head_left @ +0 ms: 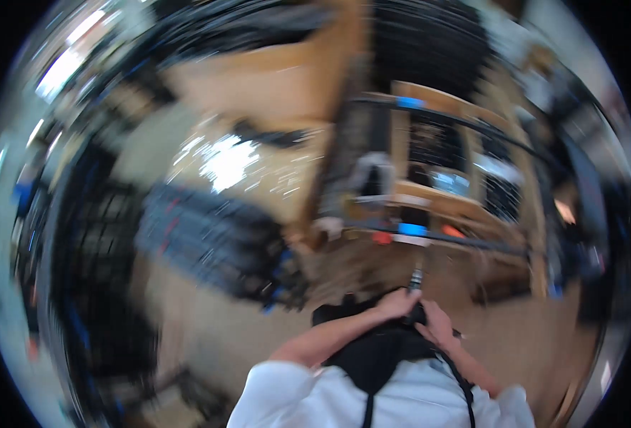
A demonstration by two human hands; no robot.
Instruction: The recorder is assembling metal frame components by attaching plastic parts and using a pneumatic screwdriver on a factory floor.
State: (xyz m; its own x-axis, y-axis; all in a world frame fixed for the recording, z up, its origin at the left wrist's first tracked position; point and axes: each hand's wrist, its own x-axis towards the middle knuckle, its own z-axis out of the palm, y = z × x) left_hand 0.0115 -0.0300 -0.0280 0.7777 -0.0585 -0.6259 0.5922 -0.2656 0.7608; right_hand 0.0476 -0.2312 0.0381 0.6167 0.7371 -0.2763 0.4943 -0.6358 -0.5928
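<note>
My two hands meet close together in front of my waist, over a black apron (376, 349). The fingers of my left hand (399, 303) are curled at a slim dark object (417, 277) with a pale, shiny streak, which points away from me. Just to its right and a little nearer, my right hand (437, 324) is bent inward beside a black shape between the hands. Motion smears the fingers, so what the right hand grips cannot be made out. Beyond my hands stands a rack (472, 251) with dark rails and blue tape marks.
Wooden-edged trays with dark contents sit on the rack. Left of it lies a cardboard box (258, 78), with shiny clear plastic (226, 164) near it. A dark grey bundle (208, 239) rests at the left. Black crates (109, 264) stand farther left, above a brown floor (544, 335).
</note>
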